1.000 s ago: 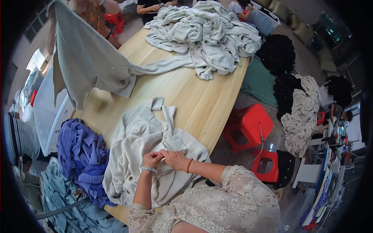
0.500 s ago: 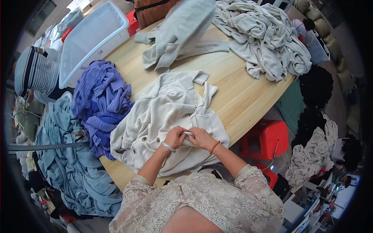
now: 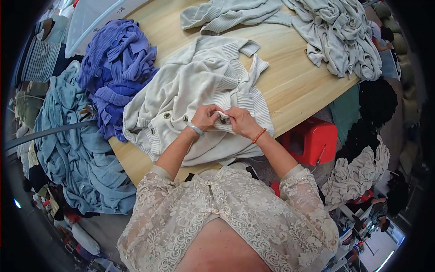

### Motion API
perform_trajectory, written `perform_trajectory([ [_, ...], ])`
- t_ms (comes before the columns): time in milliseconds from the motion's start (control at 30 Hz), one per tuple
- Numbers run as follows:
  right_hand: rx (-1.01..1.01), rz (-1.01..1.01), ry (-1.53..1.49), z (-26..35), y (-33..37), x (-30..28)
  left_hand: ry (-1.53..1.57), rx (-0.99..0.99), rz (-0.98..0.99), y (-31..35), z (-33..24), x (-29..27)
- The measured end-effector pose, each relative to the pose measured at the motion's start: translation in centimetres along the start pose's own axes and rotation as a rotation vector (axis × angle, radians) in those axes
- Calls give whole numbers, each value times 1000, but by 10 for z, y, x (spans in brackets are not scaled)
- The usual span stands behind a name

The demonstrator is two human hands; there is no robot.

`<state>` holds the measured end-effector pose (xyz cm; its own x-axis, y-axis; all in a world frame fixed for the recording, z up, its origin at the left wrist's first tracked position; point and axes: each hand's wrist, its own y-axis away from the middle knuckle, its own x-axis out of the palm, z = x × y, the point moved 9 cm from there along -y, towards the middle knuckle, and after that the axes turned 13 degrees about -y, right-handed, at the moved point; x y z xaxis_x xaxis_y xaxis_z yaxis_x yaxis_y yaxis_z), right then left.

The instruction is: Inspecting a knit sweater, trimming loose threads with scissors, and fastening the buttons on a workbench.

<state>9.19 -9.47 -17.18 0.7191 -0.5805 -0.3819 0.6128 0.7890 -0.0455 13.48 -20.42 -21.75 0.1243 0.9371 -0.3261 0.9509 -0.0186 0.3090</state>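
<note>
A cream knit cardigan with ribbed edges and dark buttons lies rumpled on the wooden table in front of me. My left hand pinches a folded bit of its edge between thumb and fingers. Close beside it, my right hand grips the same fold, the fingertips of both hands almost meeting. A dark button shows at the pinched spot, partly covered by fingers. More buttons sit along the cardigan's band, left of my left hand.
Purple knitwear is heaped at the table's left, with blue-grey garments beyond. Pale grey knits pile at the far right, another grey garment at the far edge. A red stool stands right of the wooden table.
The view has tilted, so the table sits higher in the picture. The grey garment at the far side, raised before, now lies flat. Both hands still pinch the cardigan, with a button now showing there.
</note>
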Motion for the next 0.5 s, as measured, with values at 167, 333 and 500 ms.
perform_trajectory([
  [167, 271, 106, -267, -17, 5, -1, 109, -39, 31, 7, 1, -2],
  [333, 495, 25, -785, -16, 16, -1, 40, -24, -47, 26, -27, -19],
  [500, 457, -83, -998, -3, 12, -19, -570, 234, -199, 54, -35, -38],
])
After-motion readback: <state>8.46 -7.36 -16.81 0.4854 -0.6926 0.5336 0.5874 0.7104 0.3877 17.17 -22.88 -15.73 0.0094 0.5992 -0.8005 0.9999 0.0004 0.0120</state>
